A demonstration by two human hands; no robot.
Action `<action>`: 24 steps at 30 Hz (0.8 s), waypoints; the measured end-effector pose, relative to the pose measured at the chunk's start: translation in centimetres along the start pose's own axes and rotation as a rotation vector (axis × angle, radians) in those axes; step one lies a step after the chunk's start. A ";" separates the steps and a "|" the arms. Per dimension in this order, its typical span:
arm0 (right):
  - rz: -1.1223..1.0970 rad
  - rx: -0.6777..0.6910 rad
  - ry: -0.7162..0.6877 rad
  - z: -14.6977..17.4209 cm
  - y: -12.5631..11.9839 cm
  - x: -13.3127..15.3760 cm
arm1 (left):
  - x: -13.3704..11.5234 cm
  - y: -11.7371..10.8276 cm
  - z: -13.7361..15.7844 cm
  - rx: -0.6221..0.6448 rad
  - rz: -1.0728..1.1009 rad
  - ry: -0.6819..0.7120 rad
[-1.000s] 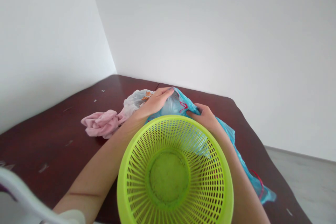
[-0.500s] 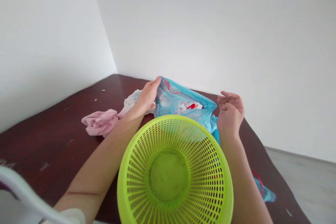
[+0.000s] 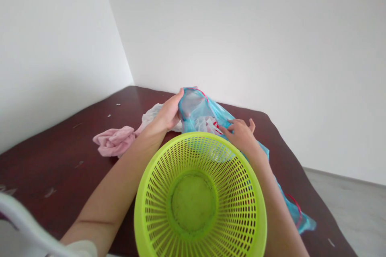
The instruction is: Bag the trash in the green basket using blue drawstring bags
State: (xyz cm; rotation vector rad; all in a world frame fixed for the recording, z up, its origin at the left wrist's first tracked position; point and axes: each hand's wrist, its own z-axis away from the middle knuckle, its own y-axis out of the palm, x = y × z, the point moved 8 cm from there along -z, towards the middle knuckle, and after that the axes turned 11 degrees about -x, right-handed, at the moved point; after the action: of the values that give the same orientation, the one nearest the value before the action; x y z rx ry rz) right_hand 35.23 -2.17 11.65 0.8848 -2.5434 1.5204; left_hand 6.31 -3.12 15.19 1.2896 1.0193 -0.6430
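Left hand (image 3: 171, 111) gripping, right hand (image 3: 242, 133) touching, grip unclear: translucent blue bag (image 3: 196, 106), crumpled, red drawstring (image 3: 202, 91) along rim

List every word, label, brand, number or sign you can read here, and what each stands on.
None readable.
Red marks by white crumpled material inside the translucent blue plastic bag: too small to read.
Pale marks on the dark red-brown table, left side: cannot tell whether lettering.

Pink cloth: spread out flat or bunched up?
Bunched up: the pink cloth lies on the dark red table in a crumpled heap of thick, rounded folds.
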 end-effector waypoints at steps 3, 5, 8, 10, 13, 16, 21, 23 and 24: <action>0.045 -0.133 -0.009 -0.2 -3.0 -0.6 | -0.4 -1.2 -0.8 -0.084 0.108 0.014; 0.106 -0.198 0.000 -0.1 -4.6 -0.9 | -0.4 -2.1 -1.4 -0.137 0.151 -0.008; 0.221 -0.177 0.065 0.2 -5.5 -1.4 | -0.3 -3.0 -1.9 -0.177 0.177 -0.036; 0.270 -0.130 0.124 0.5 -5.6 -1.7 | -0.4 -3.4 -2.1 -0.191 0.194 -0.034; 0.279 -0.089 0.196 0.6 -5.8 -2.4 | -0.7 -3.5 -2.3 -0.182 0.225 -0.010; 0.098 -0.135 0.222 0.1 -6.5 -2.4 | -0.8 -3.4 -2.4 -0.163 0.233 0.009; -0.637 -0.220 0.237 -0.4 -7.2 -0.4 | -0.2 -4.1 -2.6 -0.279 -0.074 0.081; -0.800 -0.243 0.270 -0.3 -7.3 0.3 | -1.0 -3.9 -1.9 -0.318 -0.294 0.238; -0.845 -0.252 0.288 -0.2 -7.2 0.5 | -1.8 -3.6 -1.2 -0.348 -0.394 0.357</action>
State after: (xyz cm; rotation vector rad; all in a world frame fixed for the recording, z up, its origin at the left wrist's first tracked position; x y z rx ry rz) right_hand 38.36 -4.75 17.66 1.3325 -1.7306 0.9472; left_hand 2.09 -2.95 15.08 0.9178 1.6275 -0.5053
